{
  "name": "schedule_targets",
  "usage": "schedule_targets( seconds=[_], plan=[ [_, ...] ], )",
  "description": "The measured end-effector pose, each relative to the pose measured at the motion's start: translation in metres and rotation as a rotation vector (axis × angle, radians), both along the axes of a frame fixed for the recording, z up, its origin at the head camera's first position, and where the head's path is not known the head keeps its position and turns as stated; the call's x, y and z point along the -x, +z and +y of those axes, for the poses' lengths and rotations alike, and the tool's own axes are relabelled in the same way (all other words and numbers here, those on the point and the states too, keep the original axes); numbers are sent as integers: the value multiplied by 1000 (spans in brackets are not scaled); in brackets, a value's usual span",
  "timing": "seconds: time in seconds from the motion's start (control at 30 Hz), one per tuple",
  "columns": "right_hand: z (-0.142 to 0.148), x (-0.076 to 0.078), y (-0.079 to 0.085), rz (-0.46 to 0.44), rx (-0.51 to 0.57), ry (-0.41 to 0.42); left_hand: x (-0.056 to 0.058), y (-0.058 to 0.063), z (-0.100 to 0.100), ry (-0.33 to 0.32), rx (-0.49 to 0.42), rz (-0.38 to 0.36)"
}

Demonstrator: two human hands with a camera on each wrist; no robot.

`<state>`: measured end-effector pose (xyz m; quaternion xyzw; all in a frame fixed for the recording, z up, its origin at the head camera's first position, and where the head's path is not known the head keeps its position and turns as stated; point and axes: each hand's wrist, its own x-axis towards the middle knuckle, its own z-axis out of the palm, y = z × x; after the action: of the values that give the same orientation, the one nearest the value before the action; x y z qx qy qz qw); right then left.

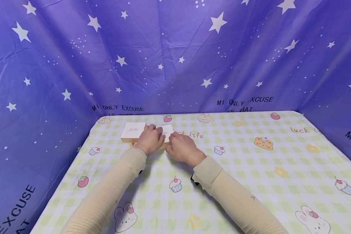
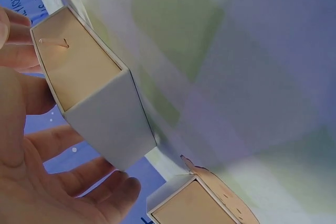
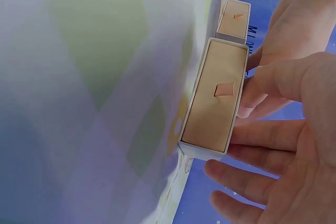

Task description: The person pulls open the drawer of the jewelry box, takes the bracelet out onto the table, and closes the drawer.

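Note:
A small white drawer box (image 1: 168, 130) stands on the table between my two hands. Its tan front (image 2: 79, 61) carries a short pull tab. My left hand (image 1: 152, 138) reaches over the left part of this box, thumb at the edge beside the tan front and fingers loosely extended along the side (image 2: 58, 182). From the other side my right hand (image 1: 182, 148) touches the box, fingers fairly straight near its end (image 3: 262, 166). Left of it stands a second white drawer box (image 1: 132, 131), its tan front (image 3: 233, 19) also tabbed; my left hand partly covers its right edge in the head view.
A green-and-white checked cloth (image 1: 236, 182) with cupcake, bear and rabbit prints covers the table. Behind and at both sides hangs a purple curtain (image 1: 175, 81) with white stars. Both boxes stand toward the far left part of the table.

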<state>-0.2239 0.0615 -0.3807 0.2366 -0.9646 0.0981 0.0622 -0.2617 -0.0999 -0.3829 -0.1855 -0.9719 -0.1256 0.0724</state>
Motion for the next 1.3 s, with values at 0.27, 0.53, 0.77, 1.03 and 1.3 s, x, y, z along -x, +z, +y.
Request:
schedule_targets(
  seconds=[0.27, 0.53, 0.77, 1.03, 1.3],
  plan=[
    [3, -1, 1, -19, 12, -1, -3, 0, 1, 11, -1, -23],
    [6, -1, 2, -43, 11, -3, -7, 0, 4, 18, 22, -26],
    [8, 0, 1, -17, 12, 3, -9, 0, 5, 18, 16, -17],
    [9, -1, 1, 1, 19, -10, -12, -1, 7, 34, 18, -14],
    [11, -2, 1, 17, 17, -14, -16, 0, 8, 32, 19, -9]
  ],
)
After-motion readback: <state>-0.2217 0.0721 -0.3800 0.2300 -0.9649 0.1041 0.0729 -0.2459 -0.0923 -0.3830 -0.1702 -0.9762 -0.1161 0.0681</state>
